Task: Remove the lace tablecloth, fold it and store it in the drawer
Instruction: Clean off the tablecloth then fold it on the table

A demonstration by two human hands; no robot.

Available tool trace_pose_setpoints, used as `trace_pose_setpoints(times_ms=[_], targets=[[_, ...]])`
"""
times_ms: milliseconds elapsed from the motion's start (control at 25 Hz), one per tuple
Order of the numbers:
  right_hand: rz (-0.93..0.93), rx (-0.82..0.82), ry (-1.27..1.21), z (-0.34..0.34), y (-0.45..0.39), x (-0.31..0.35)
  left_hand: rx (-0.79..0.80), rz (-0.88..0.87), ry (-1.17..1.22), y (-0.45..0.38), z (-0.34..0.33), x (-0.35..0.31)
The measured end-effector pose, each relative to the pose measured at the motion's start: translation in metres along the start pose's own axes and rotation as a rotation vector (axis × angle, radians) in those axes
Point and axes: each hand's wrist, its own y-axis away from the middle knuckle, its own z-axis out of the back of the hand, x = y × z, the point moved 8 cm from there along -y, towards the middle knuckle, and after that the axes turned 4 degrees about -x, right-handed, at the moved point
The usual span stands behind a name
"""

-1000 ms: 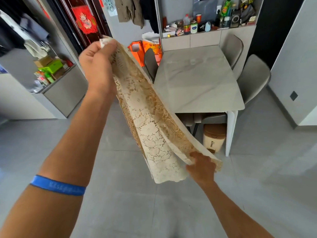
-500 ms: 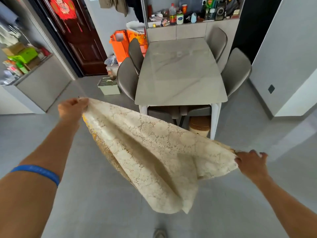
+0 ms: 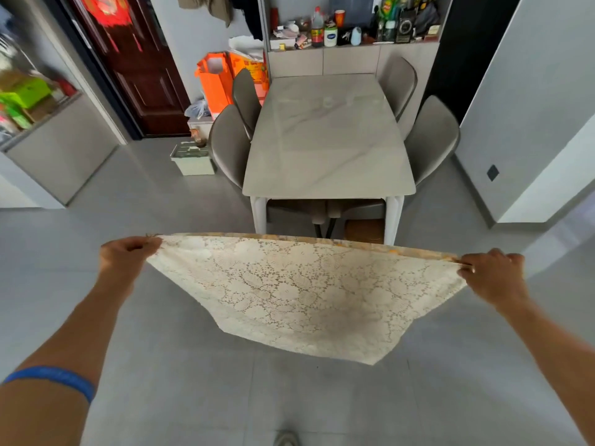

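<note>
The cream lace tablecloth (image 3: 302,294) hangs folded in the air in front of me, its top edge pulled straight and level. My left hand (image 3: 124,257) pinches its left top corner and my right hand (image 3: 494,275) pinches its right top corner. The cloth sags to a point low at the right, above the grey floor. The marble-topped dining table (image 3: 328,140) stands bare just beyond the cloth. No drawer can be made out.
Grey chairs (image 3: 227,146) flank the table on both sides. A sideboard shelf (image 3: 351,49) with bottles stands behind it. Orange bags (image 3: 215,82) and a small white box (image 3: 193,160) sit left of the table. A grey cabinet (image 3: 61,152) is at far left.
My hands have spread apart and levelled out: the left dropped from high up, the right rose and moved right. The cloth went from a hanging bundle to stretched taut.
</note>
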Motion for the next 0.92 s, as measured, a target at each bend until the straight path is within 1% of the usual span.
trace_pose_setpoints(times_ms=[80,160,200,280,320,440,480,640,680,800,920], targets=[[0.103,0.007,-0.020,0.011,-0.002,0.002,-0.011,0.044,0.020,0.000,0.001,0.006],[0.219,0.081,0.024,0.014,-0.002,0.009,-0.021,0.063,0.004,0.003,0.005,0.004],[0.235,0.087,0.002,0.018,-0.004,0.011,-0.032,0.064,-0.015,0.005,0.009,0.001],[0.209,0.041,-0.102,0.027,-0.007,0.009,-0.037,0.070,-0.046,0.012,0.011,-0.008],[0.191,0.052,-0.149,0.026,-0.008,0.009,-0.033,0.064,-0.036,0.014,0.010,-0.012],[0.050,0.217,-0.278,0.013,-0.009,-0.001,-0.032,0.082,0.059,0.022,0.004,-0.019],[-0.005,0.227,-0.395,0.012,-0.008,-0.004,-0.035,0.095,0.099,0.024,0.003,-0.019],[-0.157,0.101,-1.096,0.024,-0.006,-0.020,-0.024,0.088,0.278,0.021,0.007,-0.015],[-0.196,0.099,-1.210,0.026,-0.006,-0.024,-0.012,0.075,0.300,0.019,0.009,-0.014],[-0.279,0.168,-1.327,0.023,-0.008,-0.032,0.043,0.048,0.323,0.013,0.010,-0.009],[-0.384,0.296,-1.507,0.007,0.001,-0.031,0.105,0.095,0.351,0.006,0.010,0.005]])
